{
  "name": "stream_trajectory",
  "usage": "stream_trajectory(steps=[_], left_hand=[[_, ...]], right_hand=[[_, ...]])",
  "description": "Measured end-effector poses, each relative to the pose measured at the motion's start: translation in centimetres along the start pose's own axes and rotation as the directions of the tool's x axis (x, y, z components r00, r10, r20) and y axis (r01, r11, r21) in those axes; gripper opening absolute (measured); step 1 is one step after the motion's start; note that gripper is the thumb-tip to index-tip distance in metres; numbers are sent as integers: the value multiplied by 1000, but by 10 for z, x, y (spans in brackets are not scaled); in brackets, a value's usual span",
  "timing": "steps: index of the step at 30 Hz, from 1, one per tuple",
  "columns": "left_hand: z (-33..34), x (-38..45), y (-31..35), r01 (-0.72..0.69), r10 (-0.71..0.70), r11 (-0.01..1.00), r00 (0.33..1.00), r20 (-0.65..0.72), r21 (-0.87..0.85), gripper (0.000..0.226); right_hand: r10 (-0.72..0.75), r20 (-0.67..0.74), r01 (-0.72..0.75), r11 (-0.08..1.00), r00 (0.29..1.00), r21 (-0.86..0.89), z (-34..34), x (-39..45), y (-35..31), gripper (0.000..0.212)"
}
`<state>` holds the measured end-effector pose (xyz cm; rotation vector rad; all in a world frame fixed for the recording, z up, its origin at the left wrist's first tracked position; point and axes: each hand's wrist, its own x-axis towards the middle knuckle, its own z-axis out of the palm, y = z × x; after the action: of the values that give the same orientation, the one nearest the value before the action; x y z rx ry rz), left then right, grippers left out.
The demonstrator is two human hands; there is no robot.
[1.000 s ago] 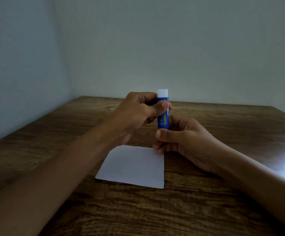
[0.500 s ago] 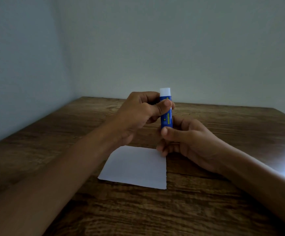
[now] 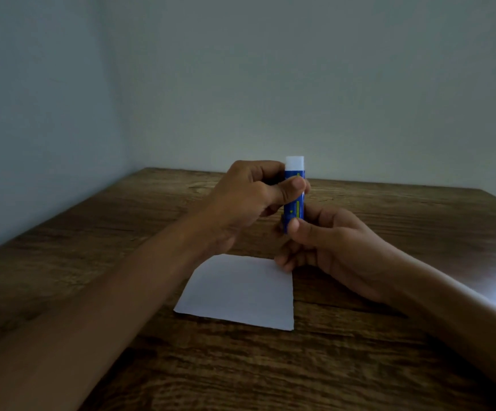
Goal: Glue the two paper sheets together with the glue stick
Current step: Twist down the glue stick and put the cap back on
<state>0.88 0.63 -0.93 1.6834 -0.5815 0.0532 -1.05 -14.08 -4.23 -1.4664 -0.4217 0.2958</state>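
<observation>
The wooden counter point(image 3: 92, 247) fills the lower part of the dim view, its near edge and right side cut off by the frame, with a bright glare patch at far right. On it lies a white paper sheet point(image 3: 241, 292), flat; whether it is one sheet or two stacked cannot be told, and its far right corner is hidden under fingers. Above the sheet's far edge both hands hold the glue stick point(image 3: 294, 200) upright. The left hand point(image 3: 246, 200) has its grip clenched around the upper blue barrel, thumb across the front. The right hand point(image 3: 335, 241) pinches the lower end, thumb in front (the base itself is covered). The white top point(image 3: 294, 163) shows above the left fingers; the label print is too small to read.
</observation>
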Motion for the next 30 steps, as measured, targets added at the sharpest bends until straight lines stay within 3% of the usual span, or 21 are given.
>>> stream_trajectory(steps=[3,6,12,17,25,30], left_hand=[[-1,0,-1,28,-28,1000,1000,12,-10,11],[0,0,-1,23,-23,999,1000,4,27,11],[3,-1,0,10,-10,1000,1000,19,19,10],[0,-1,0,15,-15,1000,1000,11,-14,9],[1,1,-5,17,-18,999,999,29,29,10],[-1,2,-5,4,-4,1000,1000,17,18,8]], right_hand=[[-4,71,3,1000,997,21,-4,-2,0,31],[-11,23,11,1000,1000,8,-2,-2,-1,25],[22,-80,-26,998,997,-52,4,-2,-3,45],[10,41,-12,999,999,45,-2,-3,-3,21],[24,-71,-28,998,997,-56,4,-3,-3,33],[41,-42,-41,999,998,-3,4,-3,-6,36]])
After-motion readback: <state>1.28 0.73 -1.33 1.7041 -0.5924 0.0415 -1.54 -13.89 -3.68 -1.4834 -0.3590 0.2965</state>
